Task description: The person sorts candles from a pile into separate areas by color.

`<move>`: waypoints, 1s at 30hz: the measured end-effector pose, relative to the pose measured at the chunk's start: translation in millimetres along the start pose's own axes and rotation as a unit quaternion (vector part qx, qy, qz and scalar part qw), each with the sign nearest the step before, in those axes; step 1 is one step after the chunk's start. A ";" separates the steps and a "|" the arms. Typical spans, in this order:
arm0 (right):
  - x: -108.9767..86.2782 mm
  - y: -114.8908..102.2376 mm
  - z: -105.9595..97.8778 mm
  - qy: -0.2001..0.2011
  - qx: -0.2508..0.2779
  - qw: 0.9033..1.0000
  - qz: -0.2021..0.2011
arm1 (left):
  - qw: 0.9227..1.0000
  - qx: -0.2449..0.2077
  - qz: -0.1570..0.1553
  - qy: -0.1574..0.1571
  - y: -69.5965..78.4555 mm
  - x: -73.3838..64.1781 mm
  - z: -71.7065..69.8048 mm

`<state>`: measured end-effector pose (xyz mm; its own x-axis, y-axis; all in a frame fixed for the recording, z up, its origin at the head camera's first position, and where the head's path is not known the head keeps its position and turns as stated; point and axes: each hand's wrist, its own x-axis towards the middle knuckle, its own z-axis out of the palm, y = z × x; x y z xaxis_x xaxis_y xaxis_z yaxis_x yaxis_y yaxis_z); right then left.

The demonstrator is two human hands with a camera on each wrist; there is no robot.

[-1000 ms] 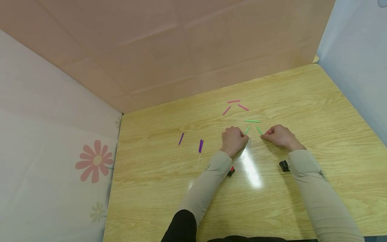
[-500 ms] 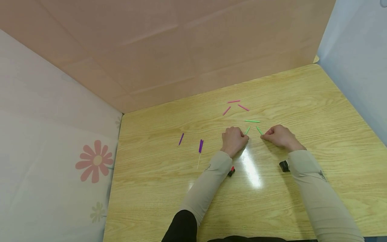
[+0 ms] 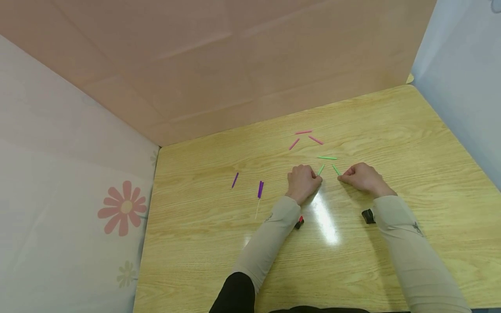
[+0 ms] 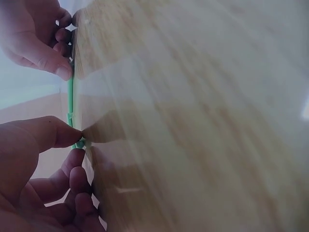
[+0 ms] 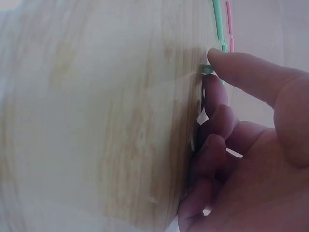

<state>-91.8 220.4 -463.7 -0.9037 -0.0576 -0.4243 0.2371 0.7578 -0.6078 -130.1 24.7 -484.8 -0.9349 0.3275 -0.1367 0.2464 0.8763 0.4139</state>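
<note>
My left hand (image 3: 303, 181) pinches the near end of a thin green stick (image 3: 321, 169) between thumb and forefinger. Mirroring it, my right hand (image 3: 363, 177) pinches the near end of a second green stick (image 3: 336, 169). Both sticks lie at or close to the tabletop, leaning toward each other at their far ends. Just beyond them a third green stick (image 3: 326, 158) lies crosswise, apart from both. In the left wrist view, thumb and forefinger close around a round green end (image 4: 80, 144). The right wrist view likewise shows a green end (image 5: 207, 69) in the fingers.
Farther back lie pink sticks (image 3: 303, 132) in a loose triangle. To the left are one purple stick (image 3: 235, 180), a close purple pair (image 3: 260, 189) and a thin pale strand (image 3: 257, 208). Small black objects (image 3: 368, 216) sit by the forearms on the wooden table (image 3: 195, 243).
</note>
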 end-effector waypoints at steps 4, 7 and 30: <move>0.0 0.3 0.1 -0.004 0.002 1.000 0.001 | 1.000 0.000 0.000 -0.007 -1.4 -0.7 0.4; 0.0 0.1 0.3 -0.002 0.001 1.000 0.000 | 1.000 -0.005 0.003 -0.011 -3.5 -1.2 0.4; -1.1 -0.1 -1.8 -0.009 -0.003 1.000 -0.009 | 0.975 -0.182 -0.098 0.076 -115.2 -43.3 -62.3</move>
<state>-91.5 221.6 -462.0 -0.9016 -0.0834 -0.4245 0.2178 0.7603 -0.6120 -133.9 -112.4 -470.5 -0.9888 0.0863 -0.1220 -0.0220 0.7238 0.6896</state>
